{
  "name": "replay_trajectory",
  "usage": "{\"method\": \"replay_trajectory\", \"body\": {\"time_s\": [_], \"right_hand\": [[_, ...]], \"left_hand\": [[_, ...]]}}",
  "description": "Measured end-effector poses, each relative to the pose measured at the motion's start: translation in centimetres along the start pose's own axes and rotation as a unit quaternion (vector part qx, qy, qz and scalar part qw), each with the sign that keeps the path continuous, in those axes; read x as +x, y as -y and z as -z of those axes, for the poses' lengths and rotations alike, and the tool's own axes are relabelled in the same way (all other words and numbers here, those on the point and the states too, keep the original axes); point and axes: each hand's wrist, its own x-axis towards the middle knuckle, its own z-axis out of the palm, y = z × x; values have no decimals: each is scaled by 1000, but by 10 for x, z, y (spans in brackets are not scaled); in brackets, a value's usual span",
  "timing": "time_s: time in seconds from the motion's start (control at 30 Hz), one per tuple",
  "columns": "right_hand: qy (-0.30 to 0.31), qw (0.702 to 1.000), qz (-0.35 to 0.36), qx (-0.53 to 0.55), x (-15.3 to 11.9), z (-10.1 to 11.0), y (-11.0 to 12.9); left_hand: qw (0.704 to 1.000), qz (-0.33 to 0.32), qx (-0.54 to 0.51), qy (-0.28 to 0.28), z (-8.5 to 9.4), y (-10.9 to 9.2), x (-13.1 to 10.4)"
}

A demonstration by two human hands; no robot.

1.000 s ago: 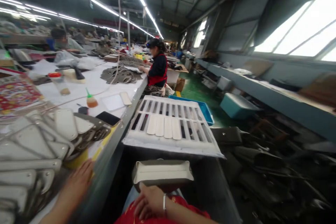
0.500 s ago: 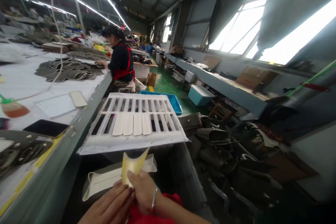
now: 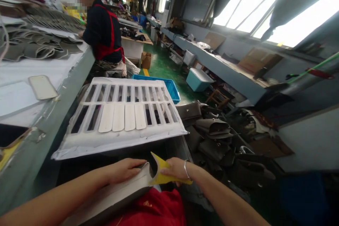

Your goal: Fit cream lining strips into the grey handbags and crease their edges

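Observation:
My right hand (image 3: 176,170) is closed on a curved yellow sheet (image 3: 161,173), thin, with a scooped edge and a pointed corner. My left hand (image 3: 124,169) grips the upper edge of a long bag piece (image 3: 116,197), off-white on the face and dark grey along its side. That piece lies slanted across my lap, over red cloth (image 3: 156,206). One end of it meets the yellow sheet between my hands; whether the two touch or overlap, I cannot tell. My left forearm covers part of the piece.
Just ahead stands a white slotted rack (image 3: 124,137) with several off-white strips (image 3: 118,118). To the left runs a long worktable (image 3: 70,77), where a co-worker (image 3: 104,35) sits. Grey bags (image 3: 212,127) are piled on the right, and a blue crate (image 3: 172,90) is behind the rack.
My hands were together on the yellow sheet, with the bag piece lying beyond them. Now my left hand holds the bag piece nearer my lap, and the sheet has moved right in my right hand.

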Motion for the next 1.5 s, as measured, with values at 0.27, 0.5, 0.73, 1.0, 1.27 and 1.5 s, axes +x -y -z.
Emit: {"method": "replay_trajectory", "body": {"time_s": [0.27,0.5,0.73,1.0,1.27,1.5], "right_hand": [[-100,956,58,-271,40,7,22],[-228,913,78,-329,69,-5,33],[-231,874,177,-388,87,-6,41],[-164,857,231,-431,89,-1,50],[-126,860,224,-442,88,2,59],[-120,858,234,-442,87,0,56]], "left_hand": [[988,4,-95,125,21,18,20],[967,3,-207,149,17,34,33],[955,4,-253,155,11,48,30],[921,-32,-337,194,15,47,25],[932,95,-334,99,-5,67,26],[979,-2,-198,54,-13,81,24]]}}
